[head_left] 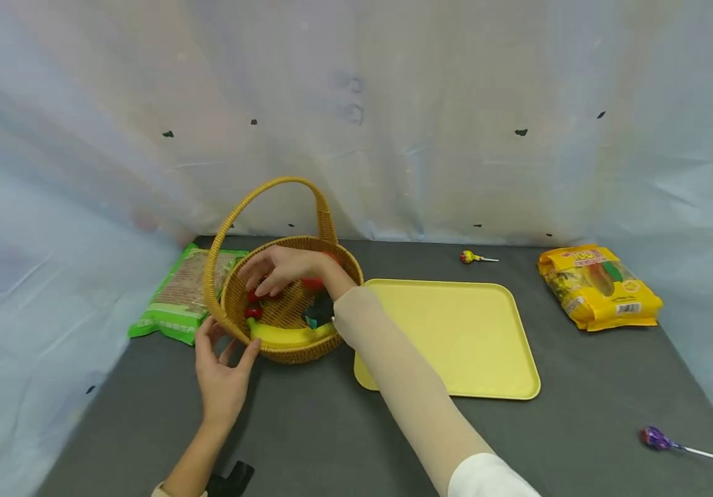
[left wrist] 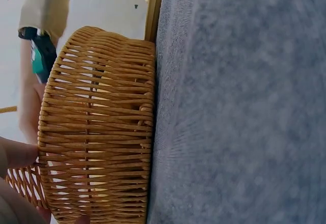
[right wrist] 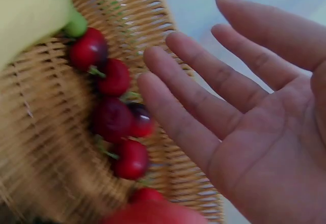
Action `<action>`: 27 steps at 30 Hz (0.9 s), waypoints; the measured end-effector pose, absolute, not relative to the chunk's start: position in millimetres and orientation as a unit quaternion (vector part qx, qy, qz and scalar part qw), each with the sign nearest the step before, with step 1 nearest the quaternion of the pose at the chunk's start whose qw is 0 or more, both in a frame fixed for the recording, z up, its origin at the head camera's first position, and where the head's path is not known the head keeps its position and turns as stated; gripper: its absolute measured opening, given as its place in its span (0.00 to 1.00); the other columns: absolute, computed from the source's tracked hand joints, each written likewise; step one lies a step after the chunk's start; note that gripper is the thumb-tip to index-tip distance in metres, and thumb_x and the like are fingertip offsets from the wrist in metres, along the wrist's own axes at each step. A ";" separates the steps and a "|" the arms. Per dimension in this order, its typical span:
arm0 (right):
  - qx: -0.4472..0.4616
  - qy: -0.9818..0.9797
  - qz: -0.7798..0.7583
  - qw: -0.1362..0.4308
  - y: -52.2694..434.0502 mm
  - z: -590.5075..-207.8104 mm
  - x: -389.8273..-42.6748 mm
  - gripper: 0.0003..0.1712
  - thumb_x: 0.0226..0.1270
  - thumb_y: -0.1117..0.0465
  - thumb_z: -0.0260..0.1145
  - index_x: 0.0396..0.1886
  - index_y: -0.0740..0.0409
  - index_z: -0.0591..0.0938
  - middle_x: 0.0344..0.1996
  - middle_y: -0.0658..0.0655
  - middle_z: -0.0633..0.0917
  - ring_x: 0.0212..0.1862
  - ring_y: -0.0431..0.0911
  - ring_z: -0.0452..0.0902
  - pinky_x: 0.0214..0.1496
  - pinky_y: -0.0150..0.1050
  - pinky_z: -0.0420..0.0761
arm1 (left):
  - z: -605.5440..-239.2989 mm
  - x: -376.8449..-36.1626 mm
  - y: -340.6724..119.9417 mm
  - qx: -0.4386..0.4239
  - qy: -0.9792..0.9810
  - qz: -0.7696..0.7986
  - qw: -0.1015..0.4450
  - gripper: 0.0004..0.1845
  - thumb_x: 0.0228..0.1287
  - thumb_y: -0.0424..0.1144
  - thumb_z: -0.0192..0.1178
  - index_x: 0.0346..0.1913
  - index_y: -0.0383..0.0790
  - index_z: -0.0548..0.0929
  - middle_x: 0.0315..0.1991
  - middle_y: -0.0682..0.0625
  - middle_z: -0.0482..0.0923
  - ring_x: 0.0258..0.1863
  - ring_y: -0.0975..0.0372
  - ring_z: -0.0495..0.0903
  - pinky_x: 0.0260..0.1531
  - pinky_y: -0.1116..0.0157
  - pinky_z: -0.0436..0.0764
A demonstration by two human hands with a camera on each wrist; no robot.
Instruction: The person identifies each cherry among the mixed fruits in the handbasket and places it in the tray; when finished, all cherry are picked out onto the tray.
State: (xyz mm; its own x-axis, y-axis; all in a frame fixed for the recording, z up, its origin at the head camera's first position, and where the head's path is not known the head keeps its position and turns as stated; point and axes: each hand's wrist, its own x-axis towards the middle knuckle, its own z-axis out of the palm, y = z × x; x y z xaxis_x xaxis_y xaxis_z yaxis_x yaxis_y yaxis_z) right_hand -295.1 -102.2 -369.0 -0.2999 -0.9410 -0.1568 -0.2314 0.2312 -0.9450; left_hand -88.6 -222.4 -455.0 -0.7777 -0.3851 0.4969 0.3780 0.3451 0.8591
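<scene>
My left hand grips the near-left rim of a wicker basket at the foot of its tall handle, thumb at the front. Over the basket's inside is my right hand, which holds nothing. In the right wrist view its fingers are spread and nearly straight beside the cherries. Several dark red cherries lie along the basket's side, close to the stem end of a yellow banana. A larger red item is partly hidden behind the right wrist.
Just right of the basket lies a yellow tray, partly under my right sleeve. A green-edged bag is behind the basket's left side. Farther right are a yellow packet, a yellow-wrapped lollipop and a purple-wrapped lollipop.
</scene>
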 end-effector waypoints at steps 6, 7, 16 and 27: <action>-0.417 0.678 -0.440 0.417 -111.5 -389.7 -293.7 0.30 0.70 0.71 0.64 0.71 0.64 0.71 0.64 0.68 0.76 0.58 0.50 0.79 0.61 0.49 0.79 | -453.5 -88.2 -217.6 -0.004 -0.752 -0.562 0.344 0.37 0.57 0.17 0.66 0.70 0.27 0.64 0.59 0.51 0.66 0.59 0.48 0.68 0.55 0.75 0.73; -0.419 0.677 -0.436 0.420 -112.1 -391.3 -293.6 0.30 0.70 0.71 0.64 0.71 0.64 0.70 0.65 0.68 0.75 0.60 0.52 0.77 0.60 0.47 0.79 | -450.3 -87.0 -215.5 -0.005 -0.752 -0.560 0.347 0.37 0.57 0.16 0.66 0.70 0.27 0.64 0.58 0.54 0.66 0.59 0.47 0.68 0.55 0.75 0.73; -0.419 0.683 -0.398 0.446 -119.6 -403.0 -288.8 0.31 0.70 0.71 0.64 0.72 0.65 0.69 0.67 0.66 0.73 0.64 0.53 0.74 0.62 0.44 0.78 | -445.2 -83.7 -211.7 -0.007 -0.749 -0.558 0.356 0.37 0.57 0.14 0.64 0.70 0.25 0.63 0.60 0.55 0.65 0.59 0.47 0.68 0.55 0.75 0.74; -0.410 0.697 -0.389 0.441 -124.1 -409.1 -287.5 0.27 0.69 0.68 0.67 0.67 0.64 0.75 0.59 0.63 0.79 0.50 0.44 0.81 0.57 0.49 0.81 | -460.5 -87.8 -222.1 -0.005 -0.748 -0.559 0.358 0.39 0.56 0.18 0.67 0.71 0.31 0.65 0.61 0.49 0.67 0.59 0.55 0.69 0.54 0.75 0.75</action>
